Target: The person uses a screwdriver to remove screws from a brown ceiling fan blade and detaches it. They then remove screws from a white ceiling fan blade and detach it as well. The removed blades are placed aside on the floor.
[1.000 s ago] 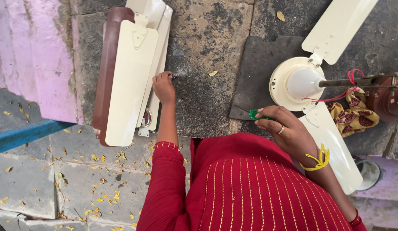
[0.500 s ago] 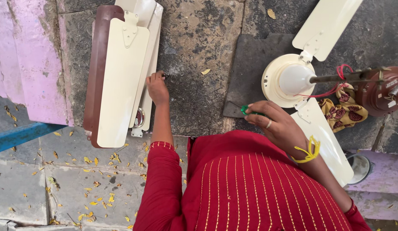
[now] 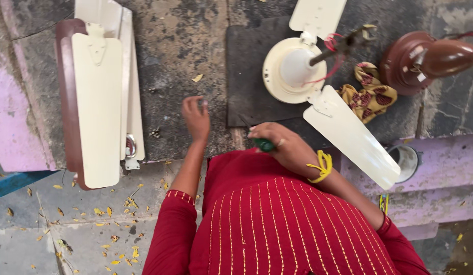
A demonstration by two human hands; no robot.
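Head view: my right hand (image 3: 282, 145), mid-frame, is wrapped around a green-handled screwdriver (image 3: 262, 144); the left hand (image 3: 196, 118), just left of it, hovers with fingers loosely curled, holding nothing I can see. The tool's long axis seems to run toward the upper left, shaft over the dark mat (image 3: 246, 76). I'd worry the tip could slip and gouge the cream fan blade (image 3: 351, 136) nearby.

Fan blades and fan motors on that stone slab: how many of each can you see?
Loose blades stacked at left: at least 3 (cream on top, another cream and a brown beneath; more may be hidden)
Blades fixed to the cream motor: 2
Motors: 2, cream and brown
Total: at least 7
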